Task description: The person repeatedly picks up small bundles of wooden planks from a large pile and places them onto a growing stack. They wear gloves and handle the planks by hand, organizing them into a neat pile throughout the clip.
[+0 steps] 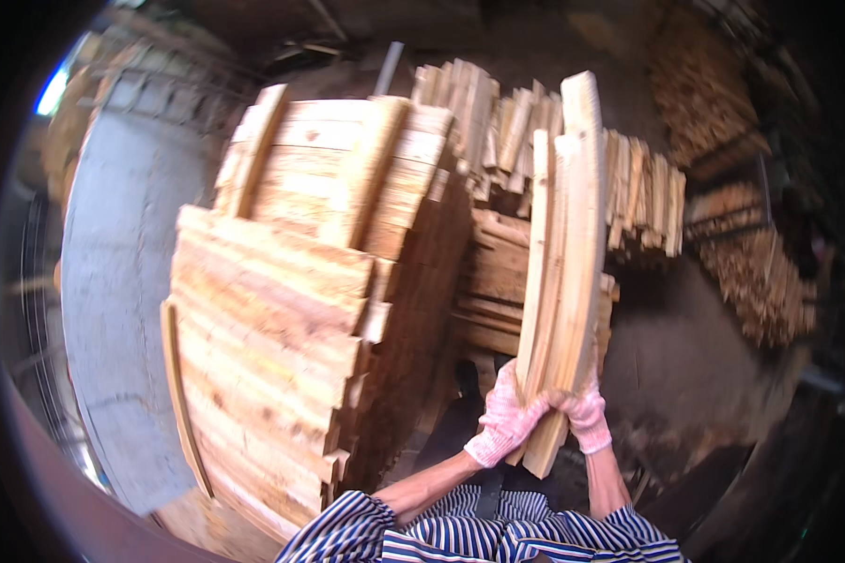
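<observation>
Between my two gloved hands is a bundle of long wooden strips [570, 244], pale and rough-sawn, pointing away from me with the far ends raised. My left hand [509, 419], in a pink-white knit glove, wraps the bundle from the left near its lower end. On the right side my right hand [584, 410], gloved the same way, grips it at about the same height. The short near ends of the strips stick out below both hands. Some fingers are hidden behind the wood.
A tall stack of boards [263, 347] stands at my left, with loose battens on top. Beyond it runs a pale blue-grey panel [131, 300]. Bundled short slats [643, 192] lie on a wood pile ahead. More wood heaps [756, 272] sit at the far right on the dark floor [685, 347].
</observation>
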Demonstrator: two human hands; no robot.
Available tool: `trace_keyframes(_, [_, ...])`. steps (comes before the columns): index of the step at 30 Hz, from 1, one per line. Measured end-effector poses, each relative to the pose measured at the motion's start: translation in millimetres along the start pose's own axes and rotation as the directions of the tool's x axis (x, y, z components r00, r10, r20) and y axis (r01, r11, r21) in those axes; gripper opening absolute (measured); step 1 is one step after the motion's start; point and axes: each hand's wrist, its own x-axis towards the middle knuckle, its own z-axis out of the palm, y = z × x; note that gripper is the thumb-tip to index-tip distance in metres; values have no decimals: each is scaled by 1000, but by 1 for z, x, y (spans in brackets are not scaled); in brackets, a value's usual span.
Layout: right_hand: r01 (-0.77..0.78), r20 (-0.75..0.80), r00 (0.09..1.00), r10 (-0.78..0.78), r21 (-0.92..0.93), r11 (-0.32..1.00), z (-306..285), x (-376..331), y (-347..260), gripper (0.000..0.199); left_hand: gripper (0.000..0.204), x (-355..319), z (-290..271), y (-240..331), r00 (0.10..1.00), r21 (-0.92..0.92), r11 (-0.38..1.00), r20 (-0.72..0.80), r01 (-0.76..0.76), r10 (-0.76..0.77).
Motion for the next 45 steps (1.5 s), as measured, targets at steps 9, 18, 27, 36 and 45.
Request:
trace_keyframes(9, [393,449,849,-278,-186,900,117,69,-234,112,101,55,-172,127,961,-665,698,-127,-265,245])
trace_keyframes(18, [328,769,639,-9,-261,908,235,115,-262,62,42,-9,-287,50,793,-731,424,-607,-534,-47])
trace_keyframes(27, [666,714,687,-134,-545,509,289,336,-202,57,43,6,-330,-16,660,-673,412,-725,-614,-199])
trace_keyframes(36, [846,863,501,65,-505,172,329,321,-207,41,35,-97,-338,63,593,-615,734,-717,-288,-367])
trace_keyframes(45, [509,953,282,106,-243,826,363,135,-293,99,66,-52,-347,121,601,-125,955,-796,-270,66])
